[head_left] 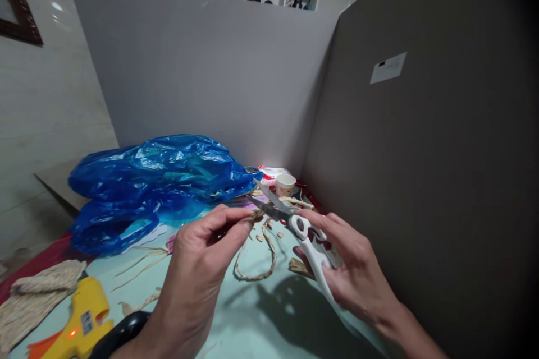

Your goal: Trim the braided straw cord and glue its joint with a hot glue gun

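Observation:
My left hand [197, 269] pinches one end of a tan raffia strand [260, 255] between thumb and fingers at the middle of the view. The strand hangs down in a loop onto the pale green table top [252, 314]. My right hand [353, 275] grips white-handled scissors [295, 221], whose open metal blades point left and straddle the strand right by my left fingertips.
A crumpled blue plastic bag [155, 185] lies at the back left. A yellow glue gun [80, 322] and woven straw mat [33, 297] sit at the lower left. A small paper cup [286, 184] stands in the corner. Grey partition boards [421, 151] wall the back and right. Raffia scraps litter the table.

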The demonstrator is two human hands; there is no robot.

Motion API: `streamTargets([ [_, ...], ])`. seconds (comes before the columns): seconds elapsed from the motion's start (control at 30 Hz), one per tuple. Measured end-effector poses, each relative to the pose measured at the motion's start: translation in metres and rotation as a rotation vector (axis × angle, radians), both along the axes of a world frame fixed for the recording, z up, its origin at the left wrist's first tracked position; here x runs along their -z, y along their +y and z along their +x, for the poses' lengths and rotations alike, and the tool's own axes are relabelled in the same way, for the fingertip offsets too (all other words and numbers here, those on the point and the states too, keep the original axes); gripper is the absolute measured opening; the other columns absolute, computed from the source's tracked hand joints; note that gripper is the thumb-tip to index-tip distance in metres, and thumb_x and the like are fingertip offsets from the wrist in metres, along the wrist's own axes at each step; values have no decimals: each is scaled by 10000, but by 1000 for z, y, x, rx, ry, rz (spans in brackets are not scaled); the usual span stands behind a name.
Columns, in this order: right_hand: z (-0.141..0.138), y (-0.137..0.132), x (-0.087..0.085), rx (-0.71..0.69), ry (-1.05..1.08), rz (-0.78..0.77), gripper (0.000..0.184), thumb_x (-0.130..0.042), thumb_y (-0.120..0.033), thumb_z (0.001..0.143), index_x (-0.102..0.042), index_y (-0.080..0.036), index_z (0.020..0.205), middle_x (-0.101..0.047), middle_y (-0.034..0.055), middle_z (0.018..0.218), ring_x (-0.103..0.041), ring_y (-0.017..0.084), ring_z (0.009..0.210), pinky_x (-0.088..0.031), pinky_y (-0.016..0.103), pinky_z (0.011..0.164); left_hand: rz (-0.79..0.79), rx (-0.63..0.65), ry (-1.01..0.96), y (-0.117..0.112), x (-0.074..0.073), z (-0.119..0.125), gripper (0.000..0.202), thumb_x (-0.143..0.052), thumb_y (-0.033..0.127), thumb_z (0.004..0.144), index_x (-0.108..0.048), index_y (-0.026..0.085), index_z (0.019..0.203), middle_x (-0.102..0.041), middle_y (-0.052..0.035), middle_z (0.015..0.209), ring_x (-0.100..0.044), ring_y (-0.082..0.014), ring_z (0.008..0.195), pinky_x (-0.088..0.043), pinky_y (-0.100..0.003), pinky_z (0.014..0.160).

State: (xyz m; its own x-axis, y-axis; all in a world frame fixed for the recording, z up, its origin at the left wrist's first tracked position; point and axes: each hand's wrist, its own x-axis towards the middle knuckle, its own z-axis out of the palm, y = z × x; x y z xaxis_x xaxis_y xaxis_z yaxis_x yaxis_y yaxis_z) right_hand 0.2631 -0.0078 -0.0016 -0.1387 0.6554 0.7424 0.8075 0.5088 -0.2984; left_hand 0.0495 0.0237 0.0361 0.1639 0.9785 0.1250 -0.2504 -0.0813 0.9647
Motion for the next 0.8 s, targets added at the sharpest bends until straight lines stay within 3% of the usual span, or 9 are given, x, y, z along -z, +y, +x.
streamTargets([
  [0.23,7,3,2,4,-196,105,689,-524,-9,667,-529,-161,1339,-609,57,848,-513,227,783,-479,354,684,255,-221,230,5,0,0,100,-701,197,737,-793,236,735,-651,18,761,-549,-143,663,-386,-239,585],
  [0.43,9,1,2,72,-265,191,605,-535,-35,783,-508,-159,1374,-590,61,840,-487,225,785,-457,358,701,385,-306,251,-2,0,1,149,-699,156,741,-731,230,616,-584,28,655,-475,-127,569,-366,-229,510],
  [0.8,9,2,1,94,-284,292,541,-545,-3,800,-551,-171,1314,-661,45,796,-523,182,684,-468,305,636,337,-217,210,-1,1,-1,142,-701,196,768,-711,217,628,-599,14,714,-505,-134,636,-392,-222,553],
])
